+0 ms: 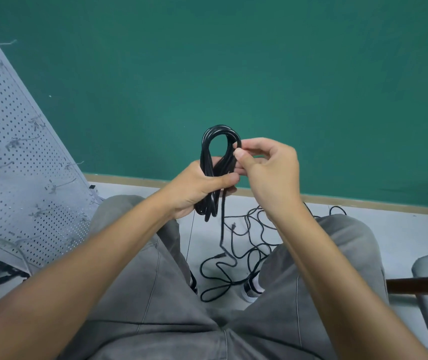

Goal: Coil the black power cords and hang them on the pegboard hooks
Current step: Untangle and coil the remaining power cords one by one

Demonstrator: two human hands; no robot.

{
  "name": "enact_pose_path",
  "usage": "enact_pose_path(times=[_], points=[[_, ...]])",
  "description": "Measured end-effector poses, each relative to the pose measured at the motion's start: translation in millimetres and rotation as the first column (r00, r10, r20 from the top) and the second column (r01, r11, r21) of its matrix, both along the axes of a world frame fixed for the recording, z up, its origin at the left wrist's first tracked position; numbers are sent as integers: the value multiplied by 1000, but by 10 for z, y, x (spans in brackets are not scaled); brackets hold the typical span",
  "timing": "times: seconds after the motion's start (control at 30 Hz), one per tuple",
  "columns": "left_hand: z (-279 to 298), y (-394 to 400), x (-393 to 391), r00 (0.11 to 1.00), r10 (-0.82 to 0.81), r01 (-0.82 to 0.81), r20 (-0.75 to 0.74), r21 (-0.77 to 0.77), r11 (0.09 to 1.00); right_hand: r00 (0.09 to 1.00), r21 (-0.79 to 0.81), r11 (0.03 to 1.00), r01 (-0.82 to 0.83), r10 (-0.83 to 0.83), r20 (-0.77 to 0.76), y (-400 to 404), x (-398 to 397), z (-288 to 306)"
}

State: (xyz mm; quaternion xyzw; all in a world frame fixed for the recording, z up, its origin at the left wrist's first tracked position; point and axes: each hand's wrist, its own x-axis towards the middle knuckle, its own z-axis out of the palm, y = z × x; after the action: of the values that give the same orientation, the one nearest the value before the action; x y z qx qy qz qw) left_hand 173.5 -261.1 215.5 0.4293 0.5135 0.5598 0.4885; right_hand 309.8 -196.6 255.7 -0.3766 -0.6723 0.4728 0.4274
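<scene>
1. We hold the coiled cord [219,162] upright in front of us, its long axis running up and down, the rounded top loop pointing up toward the green wall [233,74] and the lower bends hanging below our left hand [202,188].
2. Our left hand grips the coil around its middle: the thumb lies across the front of the strands and the fingers curl round behind them.
3. Our right hand [267,167] sits just to the right of the top loop, with thumb and forefinger pressed together on the loop's right side; the other fingers are curled loosely behind.
4. From the bottom of the coil a single strand drops straight down between our knees to the loose cords [236,253], which lie tangled in open loops on the pale floor [402,235].
5. A small plug end shows within that tangle; we cannot tell which cord it belongs to.
6. The grey pegboard [12,152] leans at the left, well apart from the coil, with thin wire hooks [72,165] sticking out of its holes.
7. Our grey trousers [155,307] fill the lower view, and our shoes [253,288] stand on either side of the tangle, the right one touching a loop.
8. A grey seat edge with a dark bar [421,285] juts in at the right; dark objects lie at the pegboard's foot, too dim to name.
</scene>
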Motion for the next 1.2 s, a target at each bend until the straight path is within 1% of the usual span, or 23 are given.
enact_pose_path(times=[0.07, 0.13, 0.17, 0.2, 0.23, 0.27, 0.3, 0.33, 0.37, 0.43, 0.5, 0.57, 0.63, 0.7, 0.83, 0.9, 0.97, 1.13, 1.2], points=[[21, 9, 3, 1000, 18, -17, 25, -21, 1000, 998, 64, 996, 64, -65, 24, 3, -10, -27], [76, 25, 33, 996, 50, -47, 71, -41, 998, 993, 63, 991, 115, -116, 11, 31, 1, -106], [127, 37, 38, 991, 81, -77, 108, -41, 996, 995, 44, 994, 100, -101, 4, 44, 2, -162], [181, 58, 35, 980, 119, -115, 156, -37, 993, 999, 20, 999, 45, -45, 24, 38, 6, -235], [228, 95, 20, 962, 157, -155, 221, -27, 988, 997, -35, 997, -63, 65, 50, 4, 3, -319], [272, 137, -6, 938, 196, -199, 287, -18, 980, 976, -115, 976, -183, 194, 95, -62, 0, -406], [311, 186, -37, 910, 237, -247, 339, -16, 969, 935, -210, 932, -296, 327, 135, -146, -2, -508], [347, 232, -68, 885, 283, -298, 369, -18, 954, 891, -283, 888, -361, 419, 177, -251, 12, -577], [370, 284, -108, 864, 337, -355, 374, -22, 934, 868, -321, 864, -387, 459, 189, -329, 21, -652], [379, 366, -198, 838, 452, -470, 305, -18, 882, 858, -336, 854, -398, 476, 193, -406, 60, -753], [336, 404, -316, 825, 548, -557, 139, 33, 830, 831, -313, 845, -434, 509, 224, -414, 120, -751], [270, 390, -427, 816, 576, -570, -48, 101, 816, 818, -258, 861, -439, 501, 282, -372, 171, -740], [194, 343, -485, 817, 539, -520, -207, 142, 842, 832, -182, 894, -410, 448, 328, -320, 216, -682], [119, 284, -477, 830, 462, -444, -311, 132, 886, 857, -129, 917, -377, 398, 326, -251, 235, -585], [10, 163, -328, 896, 263, -250, -359, 81, 965, 917, -11, 954, -301, 292, 272, -142, 234, -355], [-33, 106, -243, 926, 195, -185, -323, 61, 981, 940, 59, 968, -245, 223, 257, -107, 206, -274], [-58, 61, -142, 962, 150, -144, -230, 43, 989, 956, 109, 975, -196, 165, 242, -85, 167, -237], [-45, -18, 52, 996, 85, -85, -14, 0, 996, 972, 154, 987, -37, 0, 235, -78, 98, -269], [-41, -41, 8, 999, 6, -7, 50, 13, 1000, 968, 142, 990, 16, -51, 246, -72, 109, -263]])
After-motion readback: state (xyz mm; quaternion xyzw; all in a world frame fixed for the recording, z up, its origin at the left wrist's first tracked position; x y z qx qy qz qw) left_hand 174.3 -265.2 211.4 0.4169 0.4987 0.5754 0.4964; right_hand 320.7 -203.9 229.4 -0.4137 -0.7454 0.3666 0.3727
